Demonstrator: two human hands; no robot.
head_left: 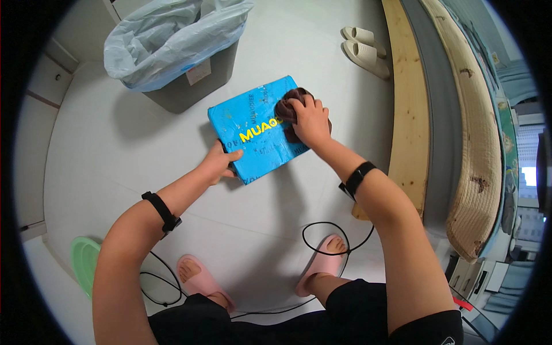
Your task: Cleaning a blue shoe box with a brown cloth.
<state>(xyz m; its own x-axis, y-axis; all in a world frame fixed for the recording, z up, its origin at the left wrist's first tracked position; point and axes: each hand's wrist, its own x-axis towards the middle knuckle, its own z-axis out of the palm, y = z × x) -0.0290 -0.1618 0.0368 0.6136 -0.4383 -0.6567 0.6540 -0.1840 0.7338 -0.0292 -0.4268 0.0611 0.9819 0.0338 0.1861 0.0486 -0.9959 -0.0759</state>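
Note:
A blue cardboard box (261,158) with yellow and dark print is held up in front of me, tilted, above the pale floor. My left hand (221,162) grips its near left corner, thumb on the top face and the other fingers partly hidden at the side and below. On the far right part of the top face, my right hand (311,119) presses a bunched dark brown cloth (291,104), fingers curled over it. Some of the cloth hangs out past the hand at the box's right edge.
A grey bin (198,86) lined with a whitish plastic bag stands beyond the box, at left. Beige slippers (366,57) lie near a wooden bed frame (409,115) on the right. Black cables (328,224) loop near my feet. A green basin (85,261) sits at lower left.

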